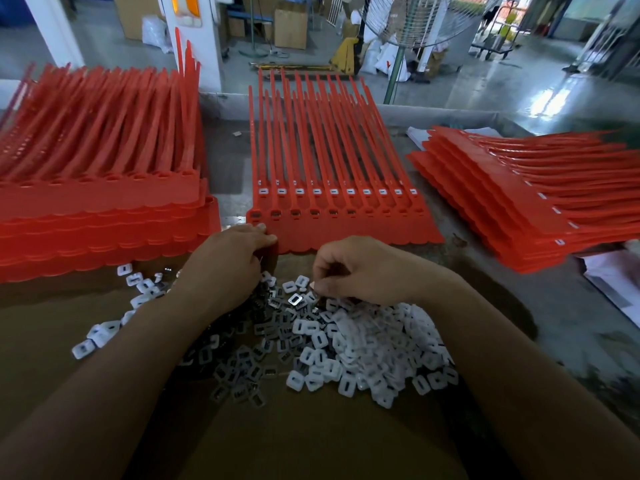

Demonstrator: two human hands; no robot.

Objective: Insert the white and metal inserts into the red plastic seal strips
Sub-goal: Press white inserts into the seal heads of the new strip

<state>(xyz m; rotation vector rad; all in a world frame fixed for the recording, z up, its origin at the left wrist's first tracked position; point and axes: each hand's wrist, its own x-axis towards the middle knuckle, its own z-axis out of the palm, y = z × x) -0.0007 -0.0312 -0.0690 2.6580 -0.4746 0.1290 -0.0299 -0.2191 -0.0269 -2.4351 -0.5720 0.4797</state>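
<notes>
A sheet of joined red seal strips (346,233) lies in the middle of the table, with white inserts seated in a row of its sockets and metal ones in the row below. My left hand (225,265) grips the sheet's near-left corner. My right hand (360,271) hovers with curled fingers over a heap of white inserts (367,344) and dark metal inserts (249,358) on brown cardboard (311,441). Its fingertips pinch at a metal insert (296,300) on top of the heap.
A tall stack of red strip sheets (100,216) stands at the left, another fanned stack (519,202) at the right. Loose white inserts (100,334) lie scattered at the left. A standing fan (412,22) and boxes are beyond the table's far edge.
</notes>
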